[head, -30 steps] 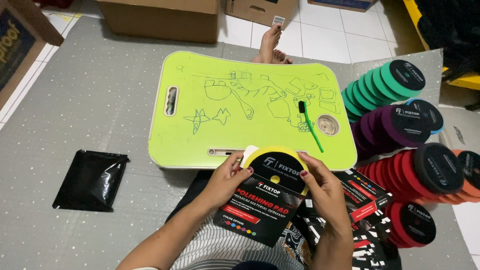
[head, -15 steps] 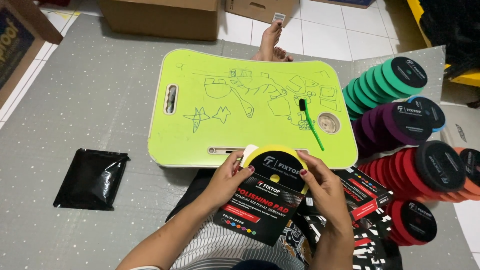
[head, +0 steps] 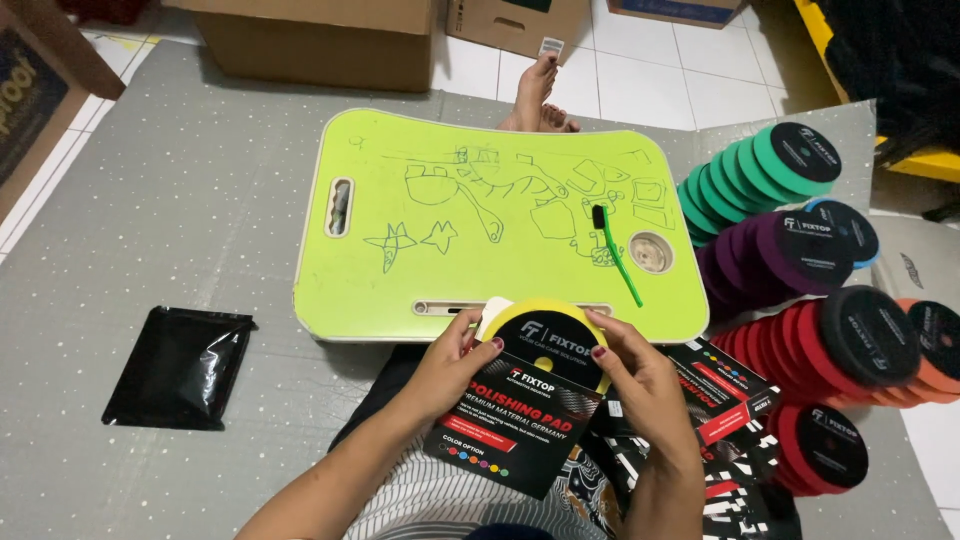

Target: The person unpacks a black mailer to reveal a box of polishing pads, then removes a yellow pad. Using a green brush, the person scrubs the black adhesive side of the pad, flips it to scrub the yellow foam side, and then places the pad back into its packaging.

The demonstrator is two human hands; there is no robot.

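Nearest the person, just below the near edge of the green lap desk [head: 400,280], both hands hold a yellow foam pad [head: 545,340] with a black printed face, half tucked into a black card sleeve [head: 510,435]. The pad looks light and soft, likely to dent under a hard pinch, so the safest hold is at its rim; the sleeve is thin, stiff card that would crease if squeezed flat, and its glossy face may slip a little under dry fingers

The left hand [head: 445,365] grips the left side, thumb on the front near the pad's rim, fingers curled behind and closed on the sleeve and pad together. The right hand [head: 645,385] comes in from the other side, its fingers [head: 605,335] narrowly bent, tips resting on the pad's right rim, closed on it rather than spread

Right of the hands, beside the desk's near right corner, lie more black sleeves [head: 725,400] in a loose heap. Further right stand rows of foam pads on edge: red pads [head: 800,350], then purple pads [head: 770,255], then green pads [head: 750,175] furthest back. On the desk, a green brush [head: 615,255] lies slanted next to a round recess. Left of the desk, well apart, a black plastic bag [head: 180,365] lies on the grey mat [head: 150,230]. Beyond the desk's far edge, a bare foot [head: 535,95] and cardboard boxes [head: 320,40]
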